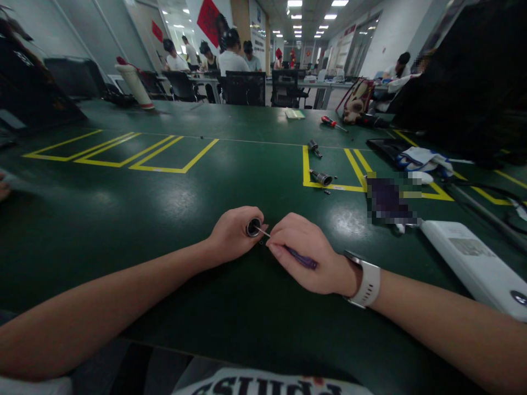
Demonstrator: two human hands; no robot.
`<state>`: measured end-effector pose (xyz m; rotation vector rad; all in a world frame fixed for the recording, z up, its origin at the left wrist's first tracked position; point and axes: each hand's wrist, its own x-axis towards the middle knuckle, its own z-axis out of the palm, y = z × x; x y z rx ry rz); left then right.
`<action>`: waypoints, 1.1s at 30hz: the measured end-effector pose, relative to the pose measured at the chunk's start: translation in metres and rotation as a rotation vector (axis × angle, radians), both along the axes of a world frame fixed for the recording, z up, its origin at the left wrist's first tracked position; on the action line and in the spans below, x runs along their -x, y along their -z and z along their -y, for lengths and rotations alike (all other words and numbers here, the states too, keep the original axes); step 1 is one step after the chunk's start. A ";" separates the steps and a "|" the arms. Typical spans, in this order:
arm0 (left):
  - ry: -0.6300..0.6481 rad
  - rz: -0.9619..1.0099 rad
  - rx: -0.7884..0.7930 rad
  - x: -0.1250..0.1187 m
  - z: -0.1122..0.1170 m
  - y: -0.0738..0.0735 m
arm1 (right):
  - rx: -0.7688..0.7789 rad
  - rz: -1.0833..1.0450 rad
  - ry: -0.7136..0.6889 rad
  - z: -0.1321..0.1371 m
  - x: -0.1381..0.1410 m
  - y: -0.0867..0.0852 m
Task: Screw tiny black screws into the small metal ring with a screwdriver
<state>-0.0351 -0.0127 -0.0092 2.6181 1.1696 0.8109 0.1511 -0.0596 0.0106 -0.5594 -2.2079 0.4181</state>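
Note:
My left hand (233, 235) is wrapped round a metal cylindrical part (253, 227), its round open end turned toward me and to the right. In my right hand (304, 249) is a small screwdriver (302, 259) with a purple handle. Its thin shaft reaches into the open end of the part; the tip is hidden inside. A tiny dark piece (261, 243) lies on the green table just below my left fingers. Farther off, inside a yellow-taped box, two similar metal parts (321, 176) lie on their sides with small bits near them.
A white power bank-like device (473, 263) lies by my right forearm, near a pixelated dark object (389, 200). Beyond are gloves (424, 160), a red-handled screwdriver (329, 122) and a paper pad (295, 114). A pale bottle (135, 86) stands far left. People sit at tables behind.

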 end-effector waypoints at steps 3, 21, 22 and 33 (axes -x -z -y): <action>-0.030 0.009 -0.010 -0.001 0.001 0.000 | -0.186 0.216 0.068 0.004 0.002 0.001; -0.042 0.115 -0.071 0.000 -0.001 0.002 | 0.789 -0.548 0.105 0.002 0.008 0.008; -0.039 0.119 -0.073 0.000 -0.001 0.002 | 0.769 -0.525 0.122 0.005 0.009 0.006; 0.046 0.093 -0.006 -0.001 0.003 -0.003 | 0.825 -0.513 -0.094 -0.003 0.004 0.013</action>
